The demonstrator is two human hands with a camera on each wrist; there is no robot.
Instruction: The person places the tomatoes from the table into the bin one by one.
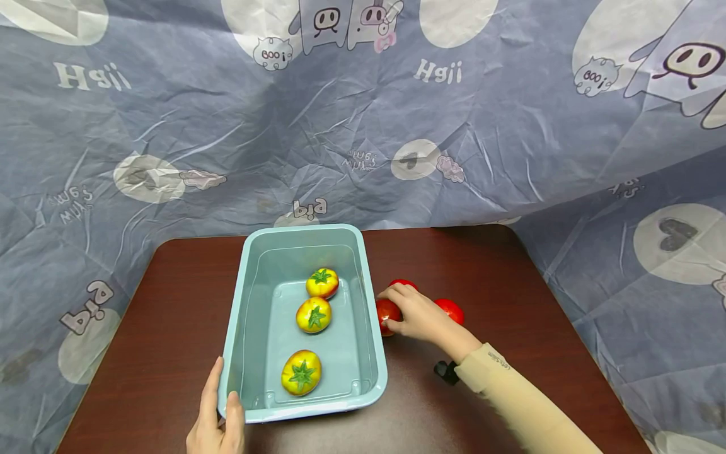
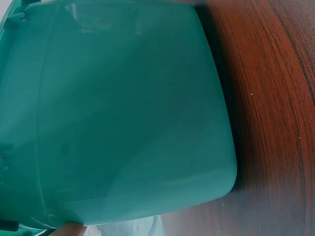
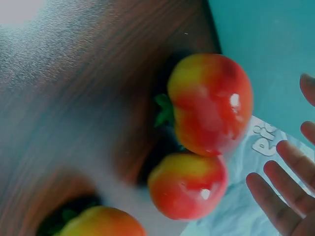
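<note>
A pale blue plastic bin (image 1: 302,411) sits on the table with three yellow tomatoes (image 1: 302,372) inside, green leaves facing up. My left hand (image 1: 218,416) grips its near left corner, thumb over the rim and fingers along the outside; the bin's outer wall (image 2: 133,113) fills the left wrist view. Right of the bin lie three glossy tomatoes, red to yellow. Over the nearest tomato (image 3: 211,103), my right hand (image 1: 416,315) reaches with spread fingers, which stand apart from it in the right wrist view. Behind it are a second tomato (image 3: 189,187) and a third tomato (image 1: 450,310).
A small black object (image 1: 446,372) shows beside my right sleeve (image 1: 516,391). The dark wooden table (image 1: 170,328) has rounded far corners. A grey-blue printed sheet (image 1: 317,126) hangs behind it and down its sides.
</note>
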